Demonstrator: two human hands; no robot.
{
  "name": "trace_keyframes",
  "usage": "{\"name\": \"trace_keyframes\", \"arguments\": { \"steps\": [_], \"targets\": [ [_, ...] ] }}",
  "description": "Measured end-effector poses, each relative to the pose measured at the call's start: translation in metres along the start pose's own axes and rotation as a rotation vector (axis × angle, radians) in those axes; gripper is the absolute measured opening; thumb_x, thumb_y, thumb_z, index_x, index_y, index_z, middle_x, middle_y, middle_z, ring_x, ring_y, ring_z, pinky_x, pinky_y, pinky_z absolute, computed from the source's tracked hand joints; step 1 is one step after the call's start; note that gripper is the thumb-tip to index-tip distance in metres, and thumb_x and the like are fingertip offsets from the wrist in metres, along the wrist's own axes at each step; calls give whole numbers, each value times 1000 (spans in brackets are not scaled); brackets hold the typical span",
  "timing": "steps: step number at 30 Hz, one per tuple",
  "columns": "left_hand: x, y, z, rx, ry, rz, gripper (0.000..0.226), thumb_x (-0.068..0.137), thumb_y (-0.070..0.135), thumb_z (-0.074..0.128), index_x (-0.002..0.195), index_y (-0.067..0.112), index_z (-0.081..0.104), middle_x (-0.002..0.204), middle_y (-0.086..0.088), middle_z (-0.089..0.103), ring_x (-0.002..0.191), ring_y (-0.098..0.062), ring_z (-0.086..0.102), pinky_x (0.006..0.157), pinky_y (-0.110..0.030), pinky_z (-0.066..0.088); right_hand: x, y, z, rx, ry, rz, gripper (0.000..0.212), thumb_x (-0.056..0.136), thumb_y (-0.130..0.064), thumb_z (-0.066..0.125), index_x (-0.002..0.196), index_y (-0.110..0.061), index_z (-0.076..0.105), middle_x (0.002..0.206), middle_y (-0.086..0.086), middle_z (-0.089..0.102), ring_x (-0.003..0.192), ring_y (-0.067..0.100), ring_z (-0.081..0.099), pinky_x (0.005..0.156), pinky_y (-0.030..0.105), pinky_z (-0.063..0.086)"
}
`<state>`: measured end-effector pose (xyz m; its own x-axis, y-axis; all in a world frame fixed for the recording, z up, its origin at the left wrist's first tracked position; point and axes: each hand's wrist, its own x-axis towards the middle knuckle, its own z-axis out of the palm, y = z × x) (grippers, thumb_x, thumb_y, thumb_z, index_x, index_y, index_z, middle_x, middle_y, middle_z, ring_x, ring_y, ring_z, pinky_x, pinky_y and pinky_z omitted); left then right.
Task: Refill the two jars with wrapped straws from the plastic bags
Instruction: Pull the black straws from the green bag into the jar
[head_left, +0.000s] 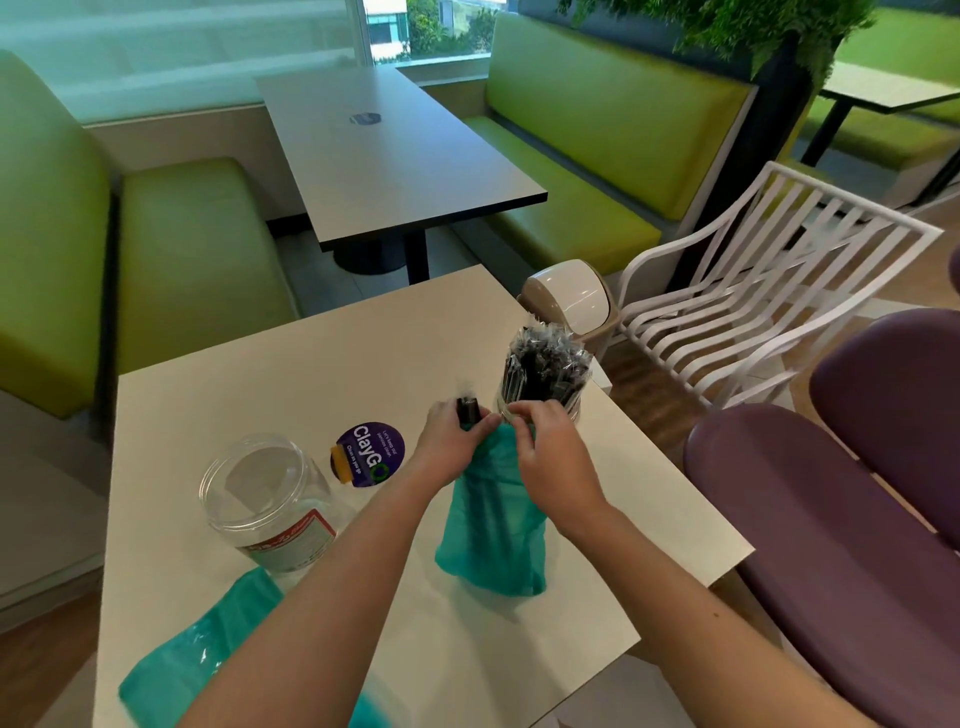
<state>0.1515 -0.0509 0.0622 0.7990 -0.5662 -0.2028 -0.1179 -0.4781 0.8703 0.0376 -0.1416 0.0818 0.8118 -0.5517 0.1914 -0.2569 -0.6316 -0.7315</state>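
Observation:
On the white table (322, 364) a clear jar (543, 384) stands at the far right, packed with black wrapped straws. A teal plastic bag (493, 525) hangs upright over the table's middle. My left hand (452, 436) grips its mouth together with a few black wrapped straws (467, 408) that stick out. My right hand (550, 457) pinches the bag's top edge from the right. A second clear jar (270, 499) with nothing in it lies tilted at the left. Another teal bag (202, 660) lies flat at the near left corner.
A round purple sticker (370, 453) is stuck on the table between the jars. A beige swing-lid bin (571, 301) stands just beyond the table's far right corner, beside a white slatted chair (769, 291). Purple seats (831, 519) are close on the right.

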Motion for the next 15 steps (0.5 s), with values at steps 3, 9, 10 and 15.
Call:
{"name": "trace_keyframes", "arguments": {
  "steps": [3,9,10,15],
  "targets": [
    [-6,-3,-1,40,36,-67,27,90,40,64,108,19,66,114,-7,40,104,-16,41,99,-30,40,0,5,6,34,-86,115,21,101,-22,45,110,-18,63,94,-2,63,82,10,56,70,22,41],
    [-14,-2,-1,-3,67,-102,27,91,44,62,108,23,64,112,-8,43,110,-27,52,102,-44,43,-1,8,13,24,-264,236,19,93,-20,61,112,-22,62,67,-5,59,57,8,54,54,25,43],
    [-16,-2,-1,-5,70,-98,28,91,43,61,109,22,64,112,-8,44,110,-27,52,101,-43,43,-1,8,14,32,-283,241,22,91,-20,63,113,-22,62,70,-5,60,59,8,55,55,24,43],
    [-20,-4,-1,-148,51,-78,23,91,33,65,109,19,65,115,-9,60,108,-21,58,89,-30,46,1,6,19,41,-330,209,41,82,-24,74,120,-18,61,105,2,57,86,11,54,63,19,40]
  ]
}}
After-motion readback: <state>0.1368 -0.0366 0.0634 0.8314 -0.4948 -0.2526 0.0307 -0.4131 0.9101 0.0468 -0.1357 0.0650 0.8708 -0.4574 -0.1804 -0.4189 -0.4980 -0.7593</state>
